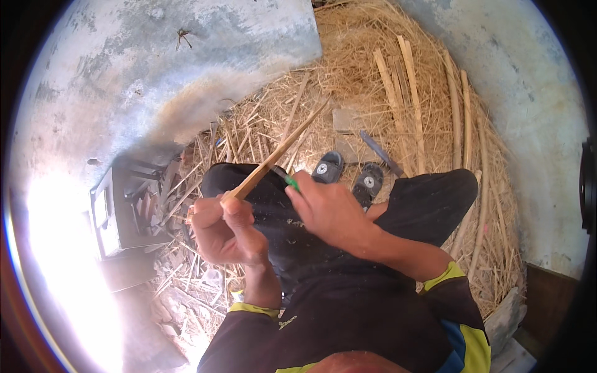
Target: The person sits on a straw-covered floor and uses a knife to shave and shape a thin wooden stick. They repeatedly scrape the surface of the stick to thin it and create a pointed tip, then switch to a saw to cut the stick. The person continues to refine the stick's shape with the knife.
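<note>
My left hand (227,229) is closed on the near end of a long bamboo strip (273,155), with the thumb pressed along it. The strip slants up and away to the right, toward the straw. In my right hand (333,214) is a small knife with a green handle (291,182), its fingers wrapped round the grip. The short blade meets the strip at about its middle; most of the blade is hard to make out. Both hands are over my lap, above dark trousers (298,239) dotted with pale shavings.
Straw-like shavings (348,37) cover the floor. Split bamboo lengths (415,102) lie at the far right. A large flat blade (378,149) rests beside a brick (346,120) and black slippers (328,168). A grey metal frame (127,205) stands left. Pale walls (249,43) curve around.
</note>
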